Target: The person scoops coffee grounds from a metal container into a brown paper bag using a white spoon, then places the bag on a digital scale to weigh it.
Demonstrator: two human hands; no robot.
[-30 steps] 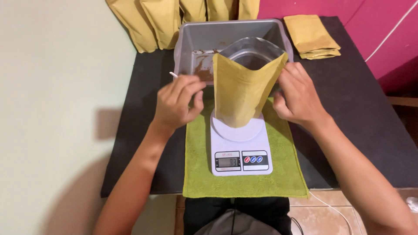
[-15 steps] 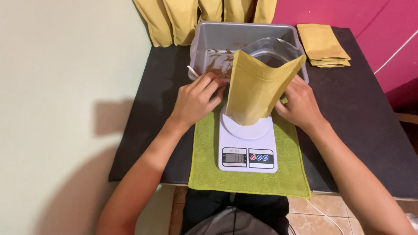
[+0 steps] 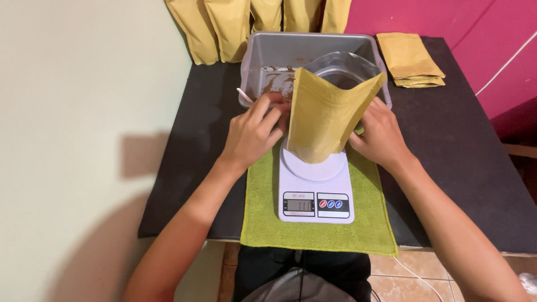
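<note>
An open yellow stand-up pouch (image 3: pixel 327 114) stands on the round plate of a white digital kitchen scale (image 3: pixel 316 193). My right hand (image 3: pixel 380 137) holds the pouch's right side. My left hand (image 3: pixel 254 134) is closed around a small white spoon handle (image 3: pixel 242 94) at the pouch's left edge, its fingertips touching the pouch. Behind the pouch sits a grey tray (image 3: pixel 268 56) with brown powder (image 3: pixel 277 84) in it.
The scale rests on a green cloth (image 3: pixel 258 215) on a black table (image 3: pixel 190 140). Several filled yellow pouches (image 3: pixel 224 28) lean against the back wall. A stack of flat empty pouches (image 3: pixel 409 59) lies at the back right. A pale wall is at left.
My left hand has moved from left of the pouch to its left edge, carrying the spoon. The scale's reading has changed. The camera view has shifted slightly.
</note>
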